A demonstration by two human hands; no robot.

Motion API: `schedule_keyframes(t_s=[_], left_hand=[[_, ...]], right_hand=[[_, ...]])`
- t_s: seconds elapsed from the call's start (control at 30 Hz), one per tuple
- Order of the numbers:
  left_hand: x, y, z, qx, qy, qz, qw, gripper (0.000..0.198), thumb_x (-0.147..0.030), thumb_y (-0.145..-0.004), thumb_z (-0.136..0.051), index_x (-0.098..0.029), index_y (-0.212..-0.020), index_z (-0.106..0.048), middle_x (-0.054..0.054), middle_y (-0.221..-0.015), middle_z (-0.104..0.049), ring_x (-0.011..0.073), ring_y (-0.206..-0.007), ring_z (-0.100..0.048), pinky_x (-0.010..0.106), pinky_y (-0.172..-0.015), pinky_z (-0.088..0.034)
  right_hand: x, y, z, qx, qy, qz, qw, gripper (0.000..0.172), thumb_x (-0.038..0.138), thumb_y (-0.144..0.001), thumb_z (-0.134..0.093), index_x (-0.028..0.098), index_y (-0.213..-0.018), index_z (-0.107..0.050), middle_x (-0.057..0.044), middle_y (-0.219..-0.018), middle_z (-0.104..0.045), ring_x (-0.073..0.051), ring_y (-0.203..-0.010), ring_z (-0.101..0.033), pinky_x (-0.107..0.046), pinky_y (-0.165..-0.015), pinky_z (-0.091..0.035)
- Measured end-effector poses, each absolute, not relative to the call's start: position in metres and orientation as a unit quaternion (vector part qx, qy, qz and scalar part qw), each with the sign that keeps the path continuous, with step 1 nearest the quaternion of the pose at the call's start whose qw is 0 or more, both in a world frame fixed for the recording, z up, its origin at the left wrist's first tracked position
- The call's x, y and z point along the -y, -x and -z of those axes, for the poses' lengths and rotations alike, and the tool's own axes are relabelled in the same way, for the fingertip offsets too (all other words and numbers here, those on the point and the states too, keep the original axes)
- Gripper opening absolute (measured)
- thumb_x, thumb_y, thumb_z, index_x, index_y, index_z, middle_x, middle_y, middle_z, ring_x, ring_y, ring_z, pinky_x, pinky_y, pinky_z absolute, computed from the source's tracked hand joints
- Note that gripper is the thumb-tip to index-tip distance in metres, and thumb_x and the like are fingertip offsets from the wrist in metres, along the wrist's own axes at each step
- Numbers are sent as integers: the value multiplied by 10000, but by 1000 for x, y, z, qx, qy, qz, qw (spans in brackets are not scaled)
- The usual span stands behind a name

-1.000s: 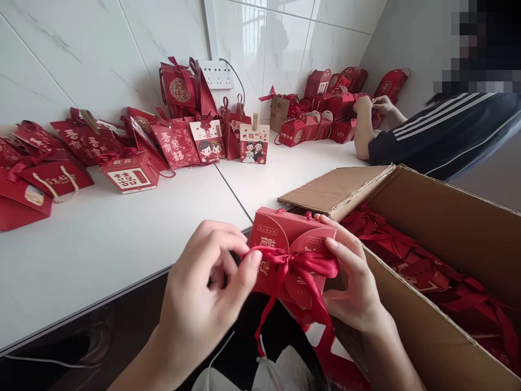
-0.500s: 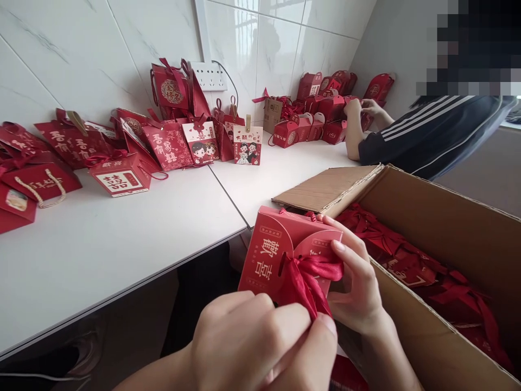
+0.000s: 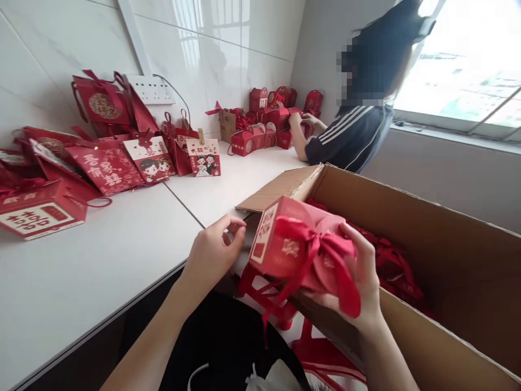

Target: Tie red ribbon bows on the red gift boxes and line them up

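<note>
My right hand [image 3: 362, 277] is closed round the right side of a red gift box [image 3: 285, 244], which is tilted in front of the carton. A red ribbon bow [image 3: 319, 243] is tied on the box's face, its tails hanging loose. To the left of the box, my left hand [image 3: 215, 244] is off it, above the table's front edge, with fingers curled and a gap between thumb and forefinger; it holds nothing.
An open cardboard carton [image 3: 407, 209] with red ribboned boxes inside stands at the right. Red gift boxes line the white table [image 3: 122, 260] by the wall. Another person's sleeve [image 3: 342, 136] is behind the carton. A red stool [image 3: 325, 353] stands below.
My left hand has let go of the ribbon and moved left. The box has turned, showing its white-labelled end. The view has swung right, bringing a window into sight.
</note>
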State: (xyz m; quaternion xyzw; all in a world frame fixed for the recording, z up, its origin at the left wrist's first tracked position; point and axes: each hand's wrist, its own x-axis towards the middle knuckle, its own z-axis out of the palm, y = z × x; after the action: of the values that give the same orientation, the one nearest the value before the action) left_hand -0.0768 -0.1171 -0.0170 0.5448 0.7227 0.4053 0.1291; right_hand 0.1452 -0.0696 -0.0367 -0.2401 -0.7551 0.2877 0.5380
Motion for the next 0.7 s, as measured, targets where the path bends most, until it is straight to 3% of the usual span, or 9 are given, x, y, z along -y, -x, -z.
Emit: schedule_keyframes(t_s=[0.1, 0.17, 0.23, 0.33, 0.43, 0.6, 0.7], left_hand=[[93, 80, 39, -710, -579, -385, 117, 192, -334, -831, -456, -201, -842, -593, 11, -815, -663, 154, -645, -631, 278, -644, -516], [77, 80, 51, -675, -625, -381, 94, 231, -322, -845, -432, -183, -953, -582, 69, -980, -649, 199, -856, -645, 325, -770, -527], [63, 75, 60, -627, -679, -375, 74, 300, -326, -865, -424, -167, -1089, -545, 111, -1155, -599, 236, -1107, -567, 373, -937, -473], [48, 61, 67, -580, -728, -363, 49, 421, -318, -878, -433, -165, -1270, -432, 128, -1355, -485, 268, -1328, -369, 434, -1079, -339], [42, 45, 68, -562, -747, -353, 31, 464, -271, -881, -412, -176, -1333, -368, 123, -1402, -447, 272, -1364, -312, 460, -1097, -284], [41, 34, 69, -565, -745, -353, 35, 294, -289, -885, -387, -192, -1132, -512, 102, -1313, -533, 277, -1339, -348, 477, -1089, -258], [42, 37, 71, -558, -749, -356, 30, 219, -268, -869, -391, -204, -1041, -513, 83, -1275, -556, 282, -1341, -342, 489, -1087, -246]], right_hand=[[68, -150, 37, 668, 280, -408, 556, 816, 495, -647, -762, 301, -1351, -399, -79, -1279, -556, -301, -1207, -518, -437, -929, -512], [64, -151, 39, 619, 255, -495, 554, 681, 566, -730, -653, 271, -1313, -464, -81, -1171, -640, -294, -1164, -559, -459, -928, -509], [60, -154, 40, 579, 237, -572, 530, 552, 606, -819, -499, 257, -1246, -539, -82, -1104, -683, -282, -1085, -617, -474, -910, -517], [57, -160, 37, 522, 241, -653, 492, 553, 646, -871, -328, 275, -1196, -579, -68, -1172, -663, -266, -1066, -632, -494, -895, -524], [58, -163, 29, 482, 223, -688, 495, 573, 647, -884, -269, 282, -1179, -596, -49, -1242, -625, -253, -1105, -613, -498, -887, -526], [64, -163, 21, 505, 230, -679, 481, 589, 588, -924, -148, 286, -1203, -571, -42, -1280, -597, -233, -1146, -587, -489, -928, -503], [63, -181, 22, 584, 277, -554, 524, 535, 560, -933, -195, 277, -1265, -505, -75, -1299, -563, -253, -1178, -558, -484, -891, -535]])
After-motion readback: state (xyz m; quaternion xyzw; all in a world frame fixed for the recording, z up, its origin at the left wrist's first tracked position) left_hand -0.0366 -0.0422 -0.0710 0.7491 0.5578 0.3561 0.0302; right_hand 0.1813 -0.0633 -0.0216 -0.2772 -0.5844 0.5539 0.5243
